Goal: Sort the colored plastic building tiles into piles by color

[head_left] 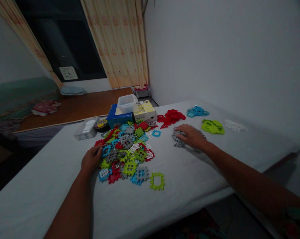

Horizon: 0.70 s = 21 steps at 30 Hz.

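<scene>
A mixed pile of flat, notched plastic building pieces (126, 141) in red, blue, green, grey and white lies on the white-covered table. At its left edge rests my left hand (90, 158), fingers over the rim of the pile and thumb slightly apart, close to a blue square piece (106, 150). My right hand (189, 135) lies over a heap of grey pieces (178, 141), its fingers loosely spread; the palm hides part of the heap. A green square frame piece (157, 181) sits alone at the near side of the mixed pile.
Sorted heaps lie further back: red pieces (173, 117), blue pieces (196, 111), green pieces (213, 126) and white pieces (235, 125). Behind the mixed pile stand a blue box (116, 119), a yellow-and-white box (145, 111), a clear plastic tub (127, 103) and a roll of tape (101, 124).
</scene>
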Tool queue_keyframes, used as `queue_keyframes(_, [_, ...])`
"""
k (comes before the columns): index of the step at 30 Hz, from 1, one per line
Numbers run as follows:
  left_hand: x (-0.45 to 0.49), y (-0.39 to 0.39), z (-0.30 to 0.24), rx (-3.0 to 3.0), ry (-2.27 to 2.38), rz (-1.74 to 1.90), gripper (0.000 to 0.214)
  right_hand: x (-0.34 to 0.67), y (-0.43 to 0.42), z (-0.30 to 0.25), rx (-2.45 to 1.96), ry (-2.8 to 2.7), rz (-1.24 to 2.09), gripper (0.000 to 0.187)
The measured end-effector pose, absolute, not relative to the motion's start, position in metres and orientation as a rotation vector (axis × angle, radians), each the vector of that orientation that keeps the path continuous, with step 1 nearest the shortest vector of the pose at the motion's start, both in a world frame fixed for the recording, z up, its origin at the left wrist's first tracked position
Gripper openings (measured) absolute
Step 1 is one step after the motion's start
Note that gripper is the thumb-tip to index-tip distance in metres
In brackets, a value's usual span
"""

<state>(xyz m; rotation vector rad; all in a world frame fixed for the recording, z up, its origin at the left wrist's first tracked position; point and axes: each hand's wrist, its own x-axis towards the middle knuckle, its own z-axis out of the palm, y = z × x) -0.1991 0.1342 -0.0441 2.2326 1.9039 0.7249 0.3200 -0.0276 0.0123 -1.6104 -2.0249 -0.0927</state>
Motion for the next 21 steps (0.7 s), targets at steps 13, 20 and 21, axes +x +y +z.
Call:
queue_keyframes(13, [-0.199,0.132,-0.041,2.259,1.855,0.738,0.051,0.232,0.048,-0.008,-1.885,-2.443,-0.173,0.023])
queue_keyframes(20, [-0.203,0.133,-0.044,2.228,1.827,0.773,0.049,0.254,0.038,0.022,-1.758,-2.323,-0.197,0.021])
queue_keyframes(21, [-0.202,0.132,-0.042,2.215,1.838,0.764,0.049,0.267,0.040,0.030,-1.756,-2.263,-0.222,0.022])
